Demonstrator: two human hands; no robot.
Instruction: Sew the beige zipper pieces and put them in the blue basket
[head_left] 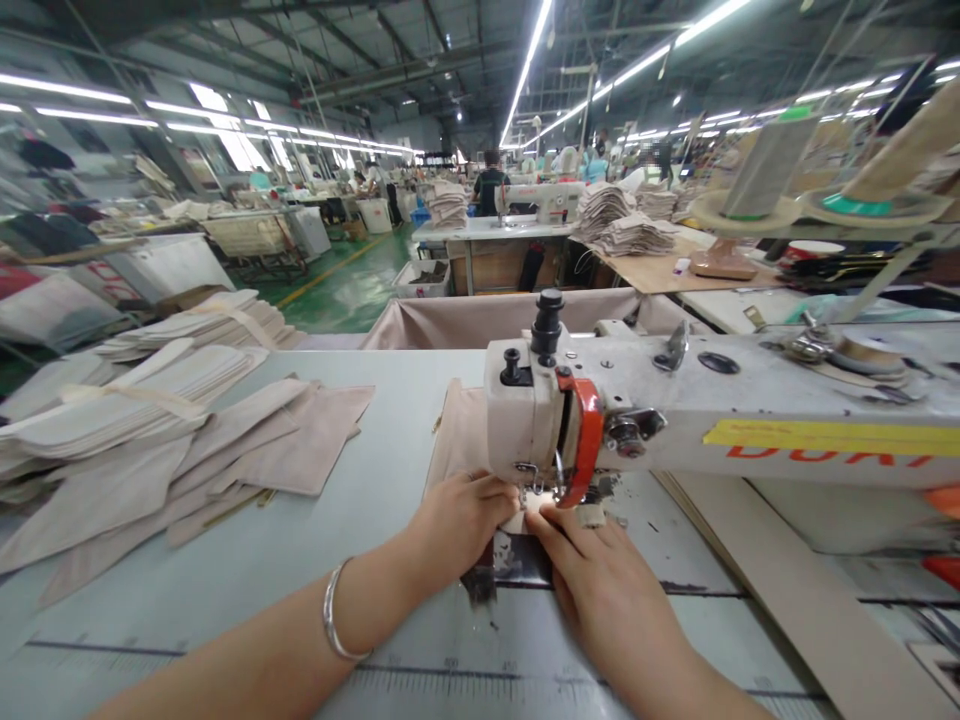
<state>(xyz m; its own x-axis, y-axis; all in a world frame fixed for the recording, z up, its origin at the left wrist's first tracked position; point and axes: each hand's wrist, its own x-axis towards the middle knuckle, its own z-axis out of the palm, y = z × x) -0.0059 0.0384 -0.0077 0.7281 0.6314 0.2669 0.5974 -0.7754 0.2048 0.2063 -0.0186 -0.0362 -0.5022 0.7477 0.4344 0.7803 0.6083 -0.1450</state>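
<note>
Left hand (461, 525): fingers bunched, tips down on the pale cloth piece (461, 435); pinching or only pressing, cannot tell. Right hand (615, 585): fingers stretched onto the cloth's near end, grip likewise unclear. Cloth lies under the head of the sewing machine (652, 370), running back toward the bench's (405, 410) far edge. Open room left of it, as far as loose cloth panels (322, 430). Machine head and red guard (588, 440) block room above. Long beige strips (810, 590) slant down the right. Tied bundles (142, 400) far left; draped cloth (510, 315) beyond the far edge.
</note>
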